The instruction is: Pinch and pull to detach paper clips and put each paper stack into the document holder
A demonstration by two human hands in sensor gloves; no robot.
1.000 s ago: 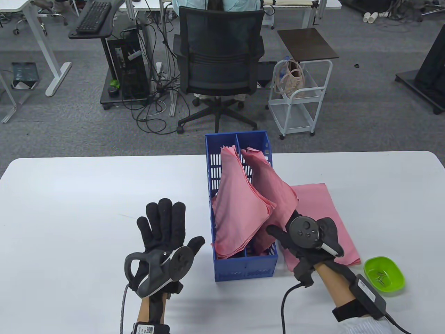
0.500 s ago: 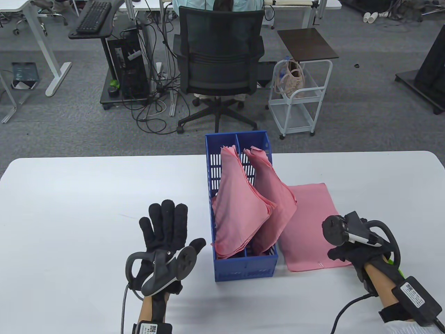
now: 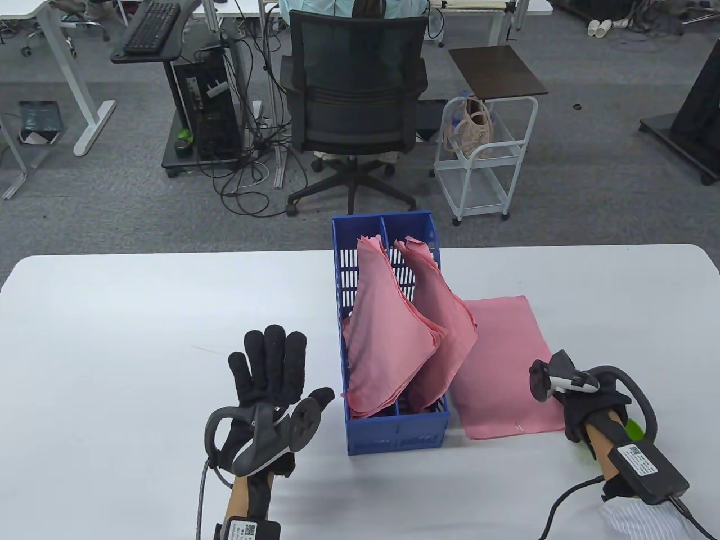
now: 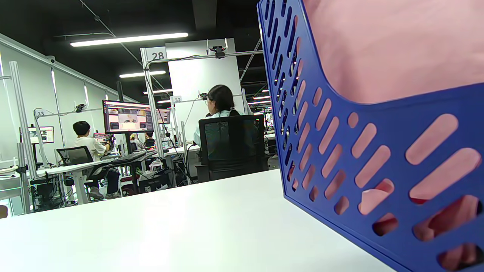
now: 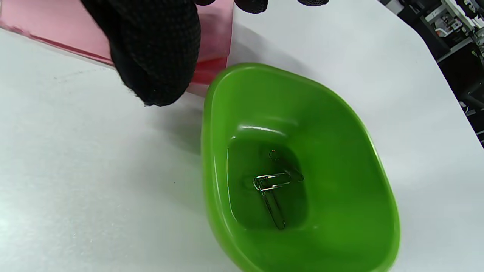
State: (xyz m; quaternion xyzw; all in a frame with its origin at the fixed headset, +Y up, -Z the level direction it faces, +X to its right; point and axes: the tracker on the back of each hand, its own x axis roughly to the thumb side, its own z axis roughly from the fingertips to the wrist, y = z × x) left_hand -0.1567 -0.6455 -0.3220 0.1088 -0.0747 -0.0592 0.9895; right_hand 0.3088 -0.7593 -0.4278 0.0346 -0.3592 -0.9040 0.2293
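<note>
The blue document holder (image 3: 394,436) (image 4: 332,158) stands mid-table with a pink paper stack (image 3: 388,337) in its left slot and another (image 3: 444,337) in its right slot. A third pink stack (image 3: 500,360) lies flat to its right, with a small paper clip (image 3: 518,428) at its near edge. My left hand (image 3: 275,365) lies flat on the table left of the holder, fingers straight. My right hand (image 3: 574,402) hovers at the flat stack's near right corner, above the green bowl (image 3: 634,430) (image 5: 340,151). Its thumb tip (image 5: 151,56) hangs over the stack's edge and nothing shows between its fingers.
The green bowl holds a few loose paper clips (image 5: 272,185). Past the table's far edge stand an office chair (image 3: 354,95) with a seated person and a white cart (image 3: 484,157). White tabletop (image 3: 140,337) stretches left of my left hand.
My right hand let go of the stack in the holder's right slot and moved right and nearer, to the flat stack's corner above the bowl. The left hand barely moved.
</note>
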